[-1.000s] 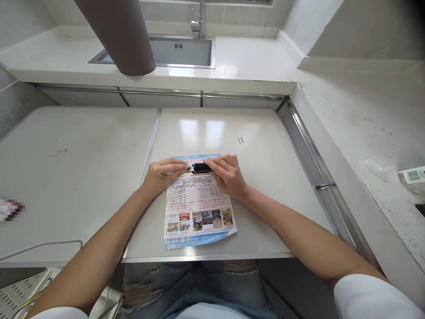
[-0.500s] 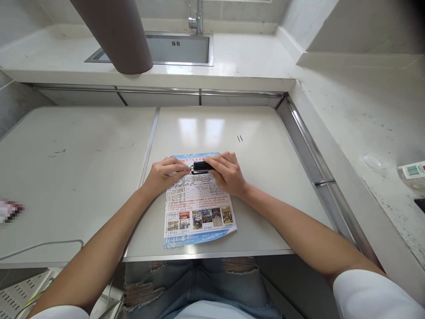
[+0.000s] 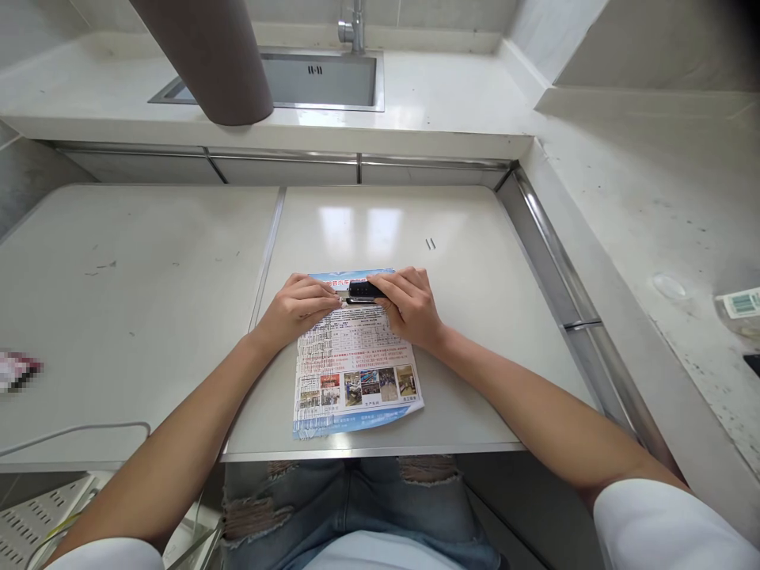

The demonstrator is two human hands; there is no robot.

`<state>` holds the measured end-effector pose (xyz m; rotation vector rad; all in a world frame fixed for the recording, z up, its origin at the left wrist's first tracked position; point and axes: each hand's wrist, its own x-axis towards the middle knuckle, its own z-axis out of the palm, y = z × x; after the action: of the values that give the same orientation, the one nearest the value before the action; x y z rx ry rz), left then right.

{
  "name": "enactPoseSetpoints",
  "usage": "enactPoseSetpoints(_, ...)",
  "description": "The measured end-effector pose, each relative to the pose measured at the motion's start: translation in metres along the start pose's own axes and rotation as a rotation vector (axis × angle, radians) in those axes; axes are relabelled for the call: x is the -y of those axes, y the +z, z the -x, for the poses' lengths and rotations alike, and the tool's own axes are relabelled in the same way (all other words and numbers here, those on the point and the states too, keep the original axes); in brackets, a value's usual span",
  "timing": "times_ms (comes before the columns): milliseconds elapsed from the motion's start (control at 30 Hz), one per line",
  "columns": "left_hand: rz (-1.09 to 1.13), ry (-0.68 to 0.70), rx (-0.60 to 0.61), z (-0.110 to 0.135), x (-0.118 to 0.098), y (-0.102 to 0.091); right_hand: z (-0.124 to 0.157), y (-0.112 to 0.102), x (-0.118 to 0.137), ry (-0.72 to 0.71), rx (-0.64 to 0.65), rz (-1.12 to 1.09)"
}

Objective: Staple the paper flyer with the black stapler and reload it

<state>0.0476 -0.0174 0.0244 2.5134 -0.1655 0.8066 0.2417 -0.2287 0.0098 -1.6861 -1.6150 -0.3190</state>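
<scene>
A black stapler (image 3: 363,289) lies across the upper part of a printed flyer (image 3: 356,340). Its upper and lower parts are spread a little at the front end, which points left. My right hand (image 3: 409,305) is wrapped around the rear of the stapler. Closed in a pinch at the stapler's front end, my left hand (image 3: 304,302) rests over the flyer's left side; what its fingertips hold is too small to tell. Rows of staples run down the left part of the flyer, and its lower right corner curls up.
Two short staple strips (image 3: 431,244) lie on the white table (image 3: 475,364) beyond my right hand. A cable (image 3: 77,428) lies at the left. A brown pipe (image 3: 219,71) hangs before the sink (image 3: 338,83). A clear container (image 3: 739,309) stands on the right counter.
The stapler's black upper part has lifted slightly away from its lower part, with a gap now showing. Both hands stay at about the same place, and the view has tilted slightly.
</scene>
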Motion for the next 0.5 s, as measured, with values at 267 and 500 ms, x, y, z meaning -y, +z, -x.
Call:
enactPoseSetpoints(267,-0.045,-0.061,0.023,-0.0008,0.0031,0.0067,0.0003,-0.0001,-0.0004,-0.001,0.022,0.007)
enactPoseSetpoints(500,-0.011,-0.085,-0.115,-0.0027,-0.003,0.0017,0.0005,-0.0009,0.0004,-0.034,-0.012,0.01)
